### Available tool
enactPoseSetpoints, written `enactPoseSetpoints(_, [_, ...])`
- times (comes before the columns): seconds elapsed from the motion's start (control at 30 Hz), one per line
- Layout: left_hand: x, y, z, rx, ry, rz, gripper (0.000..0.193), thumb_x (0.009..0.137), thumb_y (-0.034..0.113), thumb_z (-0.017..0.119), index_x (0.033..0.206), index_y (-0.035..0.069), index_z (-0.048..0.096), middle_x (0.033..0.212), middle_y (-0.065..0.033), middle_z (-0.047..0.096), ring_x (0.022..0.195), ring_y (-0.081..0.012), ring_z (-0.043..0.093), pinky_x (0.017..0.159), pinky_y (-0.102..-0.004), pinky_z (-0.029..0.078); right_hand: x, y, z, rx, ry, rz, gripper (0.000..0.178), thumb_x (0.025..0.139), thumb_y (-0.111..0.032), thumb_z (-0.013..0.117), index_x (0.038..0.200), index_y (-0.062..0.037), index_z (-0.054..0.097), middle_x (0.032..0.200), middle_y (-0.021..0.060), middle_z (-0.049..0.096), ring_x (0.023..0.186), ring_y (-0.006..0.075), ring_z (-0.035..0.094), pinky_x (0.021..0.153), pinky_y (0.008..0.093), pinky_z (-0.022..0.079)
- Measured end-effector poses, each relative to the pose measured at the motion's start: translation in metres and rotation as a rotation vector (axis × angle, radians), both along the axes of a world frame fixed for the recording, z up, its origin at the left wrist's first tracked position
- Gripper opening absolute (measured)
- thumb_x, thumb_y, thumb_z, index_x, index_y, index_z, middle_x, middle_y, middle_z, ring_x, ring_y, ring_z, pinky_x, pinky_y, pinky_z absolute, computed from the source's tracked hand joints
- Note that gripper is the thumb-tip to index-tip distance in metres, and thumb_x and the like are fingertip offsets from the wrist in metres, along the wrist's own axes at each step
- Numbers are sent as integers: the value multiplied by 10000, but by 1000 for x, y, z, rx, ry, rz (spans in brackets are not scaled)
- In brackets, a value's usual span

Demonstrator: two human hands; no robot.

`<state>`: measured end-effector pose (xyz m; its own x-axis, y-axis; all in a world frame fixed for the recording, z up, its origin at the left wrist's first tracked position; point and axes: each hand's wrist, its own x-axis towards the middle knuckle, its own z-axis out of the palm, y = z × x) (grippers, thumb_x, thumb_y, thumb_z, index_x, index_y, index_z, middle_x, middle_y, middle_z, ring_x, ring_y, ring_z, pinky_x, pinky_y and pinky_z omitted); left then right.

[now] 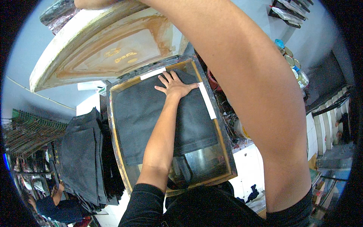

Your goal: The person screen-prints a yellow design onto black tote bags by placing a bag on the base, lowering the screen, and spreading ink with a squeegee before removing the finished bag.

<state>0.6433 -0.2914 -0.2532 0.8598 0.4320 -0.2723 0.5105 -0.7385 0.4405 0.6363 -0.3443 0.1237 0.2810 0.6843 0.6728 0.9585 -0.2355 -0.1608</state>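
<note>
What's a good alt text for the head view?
A person's bare, spread left hand lies on a flat black fabric piece on a dark, yellow-edged rectangular board. The right hand, partly cropped, is at the rim of a raised, brown-stained, pale-framed screen. More black fabric is layered at left.
</note>
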Motion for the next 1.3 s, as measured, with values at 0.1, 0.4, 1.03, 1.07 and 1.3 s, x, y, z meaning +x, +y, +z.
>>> enactPoseSetpoints(0.1, [2, -3, 2, -1, 11, 7, 1481, 591, 793, 784, 1618, -20, 95, 1687, -275, -42, 1549, -467, -122, 1126, -787, -46, 3, 1, -2, 22, -7, 1, 281, 879, -145, 637, 1056, 35, 759, 1133, 274, 708, 1064, 406, 695, 926, 448, 554])
enactPoseSetpoints(0.4, [-11, 6, 21, 120, -109, -18, 1477, 579, 846, 748, 1604, -38, 156, 1686, -276, 0, 1555, -462, -79, 1211, -665, -3, -23, -4, -4, 68, 122, -25, 270, 862, -135, 649, 1002, 75, 744, 1084, 317, 699, 1024, 433, 701, 884, 463, 566])
enactPoseSetpoints(1.03, [-414, -26, 17, -1580, -544, 751, 386, 943, 185, 587, 1208, -96, 598, 1196, -318, 676, 1055, -370, 718, 936, -438, 601, -144, -118, -247, -57, 898, -392, 403, 908, -324, 752, 1043, 34, 622, 876, 231, 689, 834, 383, 691, 758, 421, 531])
enactPoseSetpoints(1.07, [-410, -25, 18, -1655, -524, 795, 425, 939, 181, 573, 1248, -111, 572, 1222, -325, 662, 1102, -383, 700, 960, -438, 591, -128, -122, -260, 15, 865, -449, 426, 896, -342, 759, 1041, 40, 635, 881, 238, 699, 835, 369, 701, 759, 412, 529])
enactPoseSetpoints(1.3, [-409, -20, 20, -1757, -392, 907, 360, 963, 151, 507, 1182, -117, 606, 1123, -302, 702, 999, -356, 735, 872, -391, 616, -46, -105, -322, -29, 855, -642, 506, 874, -349, 726, 1071, 110, 646, 982, 346, 692, 972, 468, 694, 850, 493, 531])
